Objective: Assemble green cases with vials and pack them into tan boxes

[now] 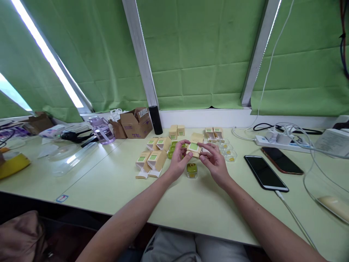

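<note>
Between my two hands is a small kraft cardboard box [194, 147] with a green square on its face. My left hand [178, 160] grips its left side with the thumb in front. On the right side, the fingers of my right hand [214, 162] pinch its edge. Just below the box stands a small clear jar with a green lid [192, 170]. More green-lidded jars [171, 148] sit behind my left hand, partly hidden. Several kraft boxes with raised flaps [151, 160] stand to the left. Behind my right hand lie clear rounded containers with yellow spots [227, 151].
At the back are closed kraft boxes [176, 131], two open ones [214, 134], a black cylinder [155, 120], a brown carton [136, 123] and a purple-tinted bottle [102, 130]. On the right lie a cabled phone [265, 173], another phone [282, 160] and a power strip [280, 142].
</note>
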Available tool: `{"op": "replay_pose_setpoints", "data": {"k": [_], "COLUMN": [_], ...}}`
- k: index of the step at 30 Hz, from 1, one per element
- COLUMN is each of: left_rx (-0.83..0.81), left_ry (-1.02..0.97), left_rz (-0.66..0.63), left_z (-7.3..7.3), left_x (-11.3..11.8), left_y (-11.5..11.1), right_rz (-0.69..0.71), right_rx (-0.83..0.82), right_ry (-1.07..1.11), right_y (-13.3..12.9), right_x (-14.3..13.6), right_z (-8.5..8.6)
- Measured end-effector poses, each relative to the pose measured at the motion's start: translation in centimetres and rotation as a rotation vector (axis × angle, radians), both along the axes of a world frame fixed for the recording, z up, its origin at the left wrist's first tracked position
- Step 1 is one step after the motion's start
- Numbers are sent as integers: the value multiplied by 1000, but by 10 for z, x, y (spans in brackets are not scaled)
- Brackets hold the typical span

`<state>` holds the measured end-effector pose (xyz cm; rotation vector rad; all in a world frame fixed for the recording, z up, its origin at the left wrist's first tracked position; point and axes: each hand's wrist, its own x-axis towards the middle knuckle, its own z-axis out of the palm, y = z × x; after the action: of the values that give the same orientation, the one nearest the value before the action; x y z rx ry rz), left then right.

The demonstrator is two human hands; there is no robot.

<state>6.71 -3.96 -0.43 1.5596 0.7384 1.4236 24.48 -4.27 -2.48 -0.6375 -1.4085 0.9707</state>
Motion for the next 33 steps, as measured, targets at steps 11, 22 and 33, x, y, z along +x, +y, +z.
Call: {"op": "replay_pose_setpoints", "data": {"k": [11,22,33], "left_rx": [43,126,152], "left_ry": [53,147,173], "left_rz": [59,129,183], "left_z": [1,-10,-11], "left_x": [1,-2,0], "left_y": [1,9,11], "right_rz": [-2,-37,-50], "right_rx": [5,-2,-2], "right_ry": [-3,4,0], "right_y": [0,1,2], "right_x": [-2,-3,-4], "right_z": [0,0,-3]}}
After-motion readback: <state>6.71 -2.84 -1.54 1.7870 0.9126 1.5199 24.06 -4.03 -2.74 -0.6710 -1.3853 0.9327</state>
